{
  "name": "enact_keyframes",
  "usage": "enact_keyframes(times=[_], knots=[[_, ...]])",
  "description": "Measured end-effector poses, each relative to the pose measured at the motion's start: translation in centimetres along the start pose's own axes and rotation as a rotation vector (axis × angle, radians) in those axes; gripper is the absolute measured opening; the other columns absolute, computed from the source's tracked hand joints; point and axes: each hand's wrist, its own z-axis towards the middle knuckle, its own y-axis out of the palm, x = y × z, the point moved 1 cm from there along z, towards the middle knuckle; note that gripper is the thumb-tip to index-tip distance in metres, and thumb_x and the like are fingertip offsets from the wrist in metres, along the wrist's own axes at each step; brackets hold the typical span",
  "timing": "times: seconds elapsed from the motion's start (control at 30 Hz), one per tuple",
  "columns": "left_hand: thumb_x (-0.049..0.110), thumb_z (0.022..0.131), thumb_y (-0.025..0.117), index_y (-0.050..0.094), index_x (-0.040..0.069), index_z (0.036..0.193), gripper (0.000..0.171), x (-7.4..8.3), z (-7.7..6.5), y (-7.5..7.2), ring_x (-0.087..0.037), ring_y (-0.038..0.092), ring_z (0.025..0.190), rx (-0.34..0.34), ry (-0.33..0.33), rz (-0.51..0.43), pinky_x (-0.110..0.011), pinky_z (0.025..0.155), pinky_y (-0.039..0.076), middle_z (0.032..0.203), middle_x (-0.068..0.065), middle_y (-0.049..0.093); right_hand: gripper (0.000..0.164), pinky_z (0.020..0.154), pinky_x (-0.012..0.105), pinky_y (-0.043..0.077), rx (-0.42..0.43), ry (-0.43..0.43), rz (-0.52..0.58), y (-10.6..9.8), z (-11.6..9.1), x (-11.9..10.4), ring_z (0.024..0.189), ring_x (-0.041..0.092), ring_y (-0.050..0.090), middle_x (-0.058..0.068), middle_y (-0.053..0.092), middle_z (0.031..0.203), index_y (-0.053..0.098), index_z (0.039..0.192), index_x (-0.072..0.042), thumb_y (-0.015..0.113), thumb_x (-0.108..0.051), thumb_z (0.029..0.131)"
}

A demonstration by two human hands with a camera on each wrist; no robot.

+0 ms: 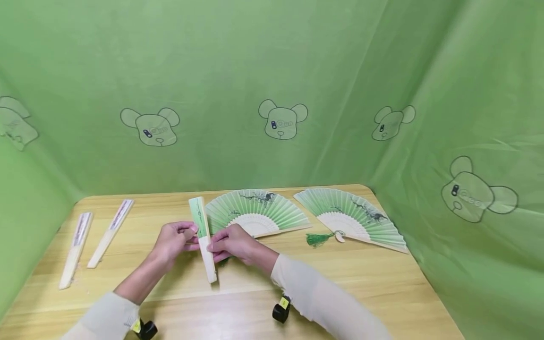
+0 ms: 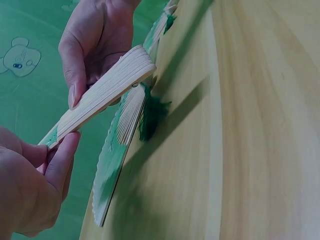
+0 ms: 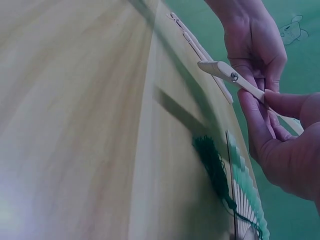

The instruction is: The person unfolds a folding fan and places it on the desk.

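Observation:
Held up over the table is a folded hand fan (image 1: 207, 259), its pleats green at the top and its ribs pale wood below. My left hand (image 1: 173, 242) pinches it by the green part between thumb and fingers. Lower down, around the upper ribs, the thumb and fingers of my right hand (image 1: 239, 243) grip its other side. The left wrist view shows the stacked ribs of the folded fan (image 2: 107, 90) and its rivet end pointing away from the left hand (image 2: 30, 185). Just behind, a spread green fan (image 1: 259, 208) lies on the table, partly hidden by the right hand.
A second spread green fan (image 1: 361, 215) with a green tassel (image 1: 318, 239) lies at the right. At the left are two folded fans (image 1: 76, 250) with pale ribs and purplish tops. Green curtains (image 1: 221, 156) printed with bear heads enclose the wooden table (image 1: 255, 316).

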Motion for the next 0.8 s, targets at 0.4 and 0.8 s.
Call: enact_keyframes(times=[0.4, 0.8], knots=[[0.005, 0.107, 0.052, 0.052, -0.015, 0.135, 0.034, -0.4, -0.3, 1.8, -0.018, 0.069, 0.089, -0.043, 0.058, 0.042, -0.029, 0.084, 0.070, 0.111, -0.018, 0.064, 0.020, 0.076, 0.034, 0.072, 0.013, -0.010, 0.010, -1.3, -1.8, 1.2, 0.071, 0.019, 0.074, 0.021, 0.073, 0.095, 0.067, 0.111, 0.014, 0.070, 0.008, 0.092], [0.005, 0.105, 0.055, 0.053, -0.013, 0.135, 0.035, -0.3, -0.6, 2.6, -0.020, 0.068, 0.090, -0.040, 0.057, 0.039, -0.029, 0.084, 0.070, 0.110, -0.017, 0.065, 0.025, 0.080, 0.035, 0.071, 0.059, -0.054, 0.110, -1.7, -2.8, 2.2, 0.075, 0.019, 0.076, 0.021, 0.074, 0.101, 0.067, 0.114, 0.016, 0.071, 0.006, 0.091]])
